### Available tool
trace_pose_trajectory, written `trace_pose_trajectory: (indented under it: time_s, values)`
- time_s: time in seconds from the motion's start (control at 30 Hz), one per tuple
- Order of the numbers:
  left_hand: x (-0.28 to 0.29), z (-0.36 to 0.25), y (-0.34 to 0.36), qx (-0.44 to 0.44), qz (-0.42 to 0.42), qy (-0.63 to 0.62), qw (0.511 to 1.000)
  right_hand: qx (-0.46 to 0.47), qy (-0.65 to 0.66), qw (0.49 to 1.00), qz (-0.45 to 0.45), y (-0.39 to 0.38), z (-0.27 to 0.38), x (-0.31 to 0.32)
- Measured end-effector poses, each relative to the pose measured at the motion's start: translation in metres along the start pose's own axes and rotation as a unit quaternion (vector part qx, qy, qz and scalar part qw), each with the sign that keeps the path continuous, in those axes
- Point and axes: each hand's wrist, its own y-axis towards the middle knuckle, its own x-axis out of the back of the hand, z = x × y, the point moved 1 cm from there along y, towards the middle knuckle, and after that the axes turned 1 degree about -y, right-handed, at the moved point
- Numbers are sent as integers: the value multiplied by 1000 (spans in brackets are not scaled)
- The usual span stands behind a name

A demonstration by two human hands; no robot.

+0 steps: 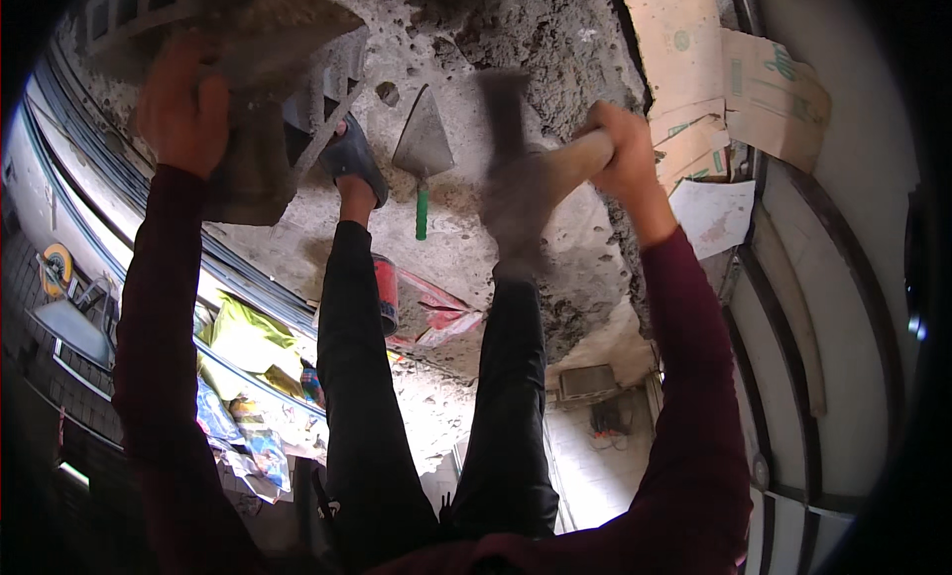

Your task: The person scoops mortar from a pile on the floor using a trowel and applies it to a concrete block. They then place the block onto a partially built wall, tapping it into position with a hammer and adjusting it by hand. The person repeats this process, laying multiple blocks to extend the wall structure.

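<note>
While the right hand [623,157] clenches the wooden handle of a hammer-like tool [572,166], its head blurred upper centre, the left hand [184,117] is against a grey block [250,178], upper left; can't tell if gripping or just bracing. Likely block-striking step. Next move would need the block steady, left fingers clear. Trowel [424,149] lies between them, unheld.

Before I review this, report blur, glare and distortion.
Head view throughout: the wooden-handled dark metal tool in the right hand is smeared; the green-handled triangular grey trowel looks sharper; glare whitens the pale floor; long dark wall strips bow near the rim.
</note>
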Motion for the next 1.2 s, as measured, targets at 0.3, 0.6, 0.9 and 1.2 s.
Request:
trace_pose_trajectory:
  time_s: [0.3,0.6,0.9,1.2]
  values:
    - [-5,-16,5,-2,-35,-18,999,-352,-125,927,13,-50,-135,-44]
    - [-8,-6,5,-35,-44,-21,998,-119,-2,993,-14,-22,-70,-12]
    - [-2,-7,4,-28,-21,-26,999,-289,-54,956,-5,-31,-62,-33]
    - [-9,-13,10,-16,-40,-66,997,-383,-156,910,30,-11,-194,-41]
